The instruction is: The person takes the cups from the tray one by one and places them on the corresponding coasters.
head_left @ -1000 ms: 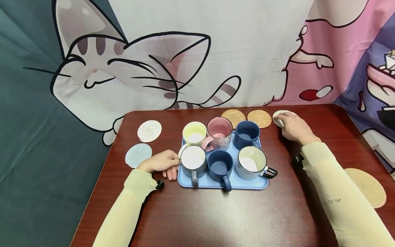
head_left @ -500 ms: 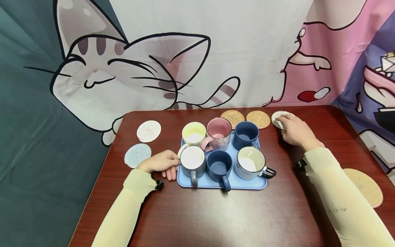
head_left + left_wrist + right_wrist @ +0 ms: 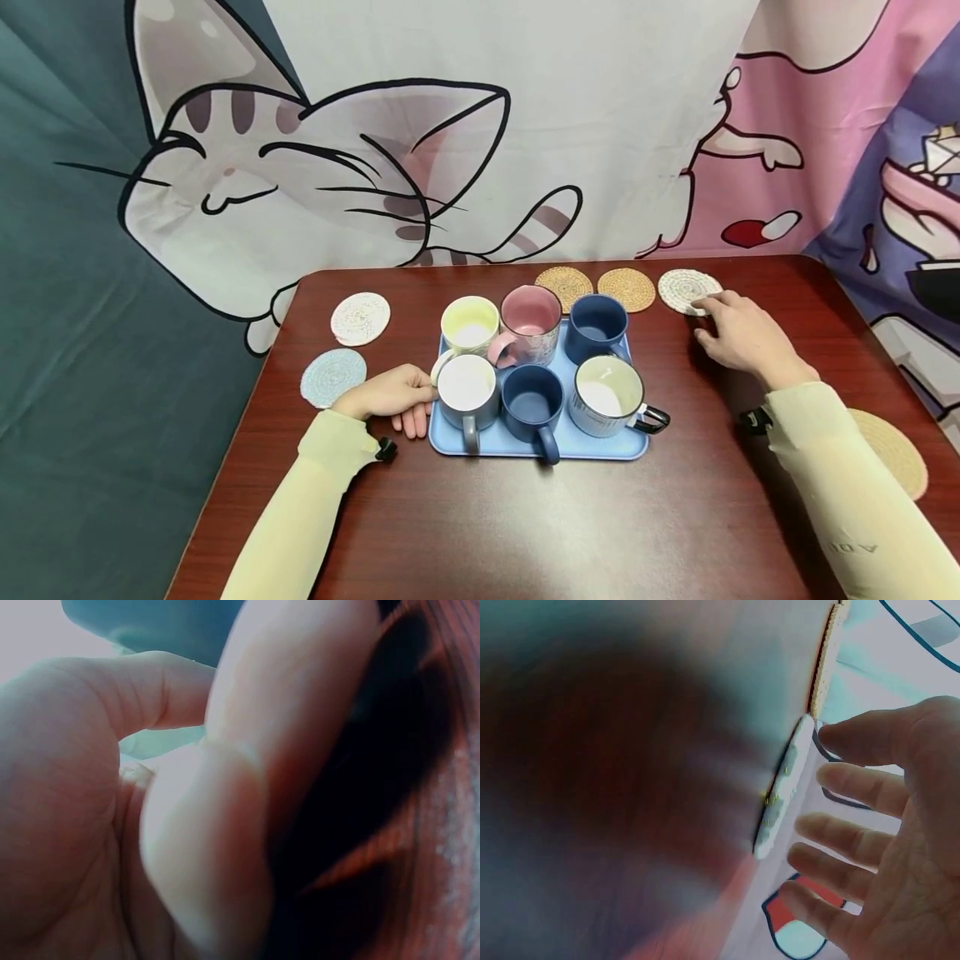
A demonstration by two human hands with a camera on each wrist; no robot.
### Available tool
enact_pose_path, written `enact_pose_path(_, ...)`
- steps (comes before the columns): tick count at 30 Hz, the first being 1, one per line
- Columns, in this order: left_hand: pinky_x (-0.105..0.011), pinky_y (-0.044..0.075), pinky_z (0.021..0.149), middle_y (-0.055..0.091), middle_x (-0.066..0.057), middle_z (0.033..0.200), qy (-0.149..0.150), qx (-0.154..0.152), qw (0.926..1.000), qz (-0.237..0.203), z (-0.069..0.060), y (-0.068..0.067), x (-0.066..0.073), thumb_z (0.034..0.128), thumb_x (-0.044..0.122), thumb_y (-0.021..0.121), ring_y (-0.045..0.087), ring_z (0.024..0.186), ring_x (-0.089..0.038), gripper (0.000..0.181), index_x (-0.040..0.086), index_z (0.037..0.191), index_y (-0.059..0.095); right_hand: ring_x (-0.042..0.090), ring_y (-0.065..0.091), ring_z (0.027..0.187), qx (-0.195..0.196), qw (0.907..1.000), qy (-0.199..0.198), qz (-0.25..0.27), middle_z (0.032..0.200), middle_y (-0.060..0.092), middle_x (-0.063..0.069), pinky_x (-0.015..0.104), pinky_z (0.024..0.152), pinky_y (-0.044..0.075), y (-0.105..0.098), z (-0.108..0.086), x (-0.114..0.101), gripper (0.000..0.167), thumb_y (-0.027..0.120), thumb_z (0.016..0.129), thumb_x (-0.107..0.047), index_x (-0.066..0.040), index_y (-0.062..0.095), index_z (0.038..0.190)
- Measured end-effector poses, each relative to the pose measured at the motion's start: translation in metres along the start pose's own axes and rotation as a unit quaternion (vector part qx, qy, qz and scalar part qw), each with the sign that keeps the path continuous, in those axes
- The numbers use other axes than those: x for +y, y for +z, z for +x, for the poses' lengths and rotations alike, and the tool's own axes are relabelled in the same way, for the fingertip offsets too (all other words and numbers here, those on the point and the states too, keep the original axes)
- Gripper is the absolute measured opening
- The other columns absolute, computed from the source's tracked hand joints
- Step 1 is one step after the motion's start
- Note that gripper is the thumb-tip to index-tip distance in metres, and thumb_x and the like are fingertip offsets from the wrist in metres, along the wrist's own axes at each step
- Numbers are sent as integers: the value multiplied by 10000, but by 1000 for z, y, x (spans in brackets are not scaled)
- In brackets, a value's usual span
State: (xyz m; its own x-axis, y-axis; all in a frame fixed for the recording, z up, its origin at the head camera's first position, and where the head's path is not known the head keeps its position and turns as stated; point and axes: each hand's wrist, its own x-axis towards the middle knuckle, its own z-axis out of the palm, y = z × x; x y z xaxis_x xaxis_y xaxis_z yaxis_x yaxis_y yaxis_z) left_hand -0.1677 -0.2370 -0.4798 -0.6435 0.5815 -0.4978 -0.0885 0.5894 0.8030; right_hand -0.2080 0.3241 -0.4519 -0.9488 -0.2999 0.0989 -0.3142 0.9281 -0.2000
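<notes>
A light blue tray (image 3: 577, 446) on the table carries several mugs: a pale yellow one (image 3: 459, 333), a pink one (image 3: 536, 337), two dark blue ones, a grey one (image 3: 472, 408) with a white inside and a cream one (image 3: 600, 417) with a black handle. At the tray's left edge my left hand (image 3: 393, 396) pinches the rim between thumb and forefinger; the left wrist view shows these fingers closely and partly blurred. My right hand (image 3: 742, 337) is beside a white speckled woven coaster (image 3: 682, 289), its fingers spread and extended in the right wrist view, holding nothing.
Two tan woven coasters lie behind the tray, near the white one. A white coaster (image 3: 361, 319) and a pale blue coaster (image 3: 333, 377) lie at the left. A larger beige round mat (image 3: 892, 454) is partly behind my right sleeve. A cartoon-print cloth (image 3: 600, 108) hangs behind the table.
My right hand has let go of the white coaster and drawn back to the right and nearer. The coaster now shows almost whole. My left hand stays at the tray's edge.
</notes>
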Motion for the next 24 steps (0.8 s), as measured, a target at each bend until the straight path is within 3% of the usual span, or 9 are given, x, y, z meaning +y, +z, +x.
enact_pose_path(9, -210, 493, 429, 752, -103, 660, -67, 20, 10000, 17, -1, -1, 2, 1061, 220, 458, 705, 508, -123, 353, 41, 833, 660, 564, 528, 1176, 38, 9996, 278, -72, 1320, 550, 339, 715, 989, 413, -3, -49, 15, 506, 724, 879, -169, 40, 604, 1324)
enact_pose_path(18, -214, 494, 431, 749, -89, 650, -88, -18, 10000, -4, -1, 0, 1, 1064, 233, 457, 702, 504, -117, 368, 31, 830, 656, 579, 552, 1099, 313, 9987, 355, -172, 1266, 573, 345, 697, 919, 425, -6, -107, 33, 531, 784, 822, -175, 45, 612, 1273)
enact_pose_path(24, -214, 492, 431, 748, -92, 650, -89, -9, 10000, -8, -1, 0, 2, 1060, 228, 457, 699, 503, -116, 366, 28, 830, 659, 622, 516, 1078, 328, 9968, 693, -240, 1261, 536, 384, 706, 901, 395, -8, -145, 43, 541, 783, 826, -163, 77, 580, 1267)
